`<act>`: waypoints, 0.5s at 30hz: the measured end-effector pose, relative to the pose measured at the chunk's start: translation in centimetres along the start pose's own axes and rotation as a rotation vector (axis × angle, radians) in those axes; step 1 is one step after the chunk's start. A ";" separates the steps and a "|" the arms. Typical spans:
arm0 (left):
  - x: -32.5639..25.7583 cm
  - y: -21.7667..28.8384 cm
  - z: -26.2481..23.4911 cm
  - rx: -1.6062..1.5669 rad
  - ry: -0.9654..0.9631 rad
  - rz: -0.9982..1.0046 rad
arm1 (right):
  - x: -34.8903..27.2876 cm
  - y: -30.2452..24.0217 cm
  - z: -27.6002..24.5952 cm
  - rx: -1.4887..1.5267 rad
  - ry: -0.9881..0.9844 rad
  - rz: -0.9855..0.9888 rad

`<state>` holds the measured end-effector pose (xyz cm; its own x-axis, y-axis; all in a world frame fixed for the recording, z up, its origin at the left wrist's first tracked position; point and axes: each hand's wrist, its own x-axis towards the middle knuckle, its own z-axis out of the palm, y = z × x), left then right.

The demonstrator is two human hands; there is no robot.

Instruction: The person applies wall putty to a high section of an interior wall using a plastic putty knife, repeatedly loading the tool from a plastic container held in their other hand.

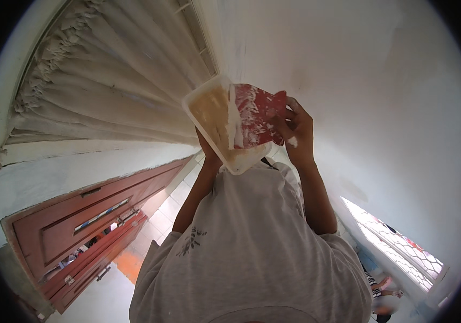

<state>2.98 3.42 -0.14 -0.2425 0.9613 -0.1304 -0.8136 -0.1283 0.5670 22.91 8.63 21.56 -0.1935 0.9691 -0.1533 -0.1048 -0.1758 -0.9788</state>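
Note:
A shallow, whitish plastic tray with rounded corners is held up in front of my chest, tilted so that its smeared tan inside shows. My left hand grips the tray from its left and under side, and most of its fingers are hidden behind it. In my right hand is a flat red putty spreader, pinched at its right edge. White paste streaks its face. Along the spreader's left edge, a thick line of white putty lies over the tray. A white dab sticks to my right hand.
A gathered pale curtain hangs at the upper left, above a red wooden door. The white wall fills the right side. Lower right are a bright grilled opening and part of another person.

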 end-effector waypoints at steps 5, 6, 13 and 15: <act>0.3 0.7 3.1 -0.047 -0.052 -0.050 | 0.5 1.8 -2.0 0.639 -0.207 0.104; 0.3 0.9 3.8 -0.096 -0.061 -0.069 | 0.6 1.1 -1.8 0.682 -0.242 0.118; 1.7 0.2 4.4 -0.346 -0.084 -0.234 | 2.4 -2.6 -1.7 1.091 -0.408 0.292; 2.2 -0.1 5.3 -0.362 -0.121 -0.266 | 3.2 -2.4 -2.7 1.189 -0.482 0.263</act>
<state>5.33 6.87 3.81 0.0455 0.9911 -0.1247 -0.9765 0.0705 0.2038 25.12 12.64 23.03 -0.6410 0.7674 -0.0142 -0.7544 -0.6334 -0.1723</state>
